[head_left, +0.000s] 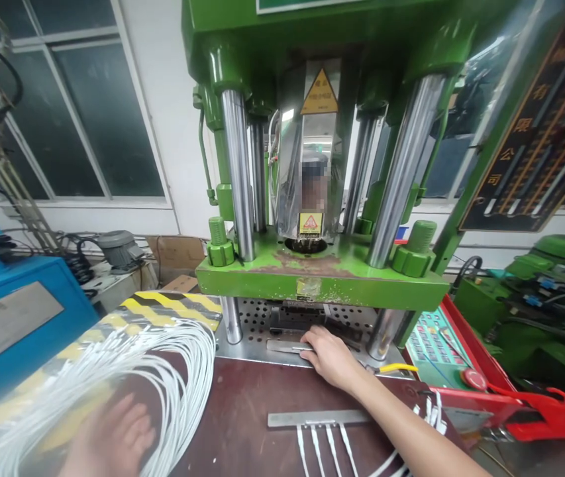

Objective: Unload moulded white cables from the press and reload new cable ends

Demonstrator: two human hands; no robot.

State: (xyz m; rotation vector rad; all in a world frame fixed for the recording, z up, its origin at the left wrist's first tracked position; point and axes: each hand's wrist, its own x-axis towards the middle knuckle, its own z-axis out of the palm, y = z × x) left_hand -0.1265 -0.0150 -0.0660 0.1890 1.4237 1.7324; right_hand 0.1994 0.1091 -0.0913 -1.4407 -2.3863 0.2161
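Observation:
My right hand [329, 356] reaches to the foot of the green press, its fingers and thumb closed around the right part of a flat metal bar [282, 346]. Behind that bar, a dark metal mould part [287, 320] sits on the perforated plate under the press. My left hand [113, 434] is blurred by motion, with its fingers apart and nothing visible in them. It hovers by a large coiled bundle of white cables [197, 377]. Nearer to me on the brown table lies a second metal bar [287, 419], with several white cable ends attached along it; my right forearm crosses over its right end.
The green press [257, 285] with shiny columns [237, 172] stands ahead. A yellow-handled tool [396, 368] lies right of my hand. Farther right are a control panel [436, 344], a red button [473, 379] and a red tool [555, 414]. A blue machine [14, 318] stands left.

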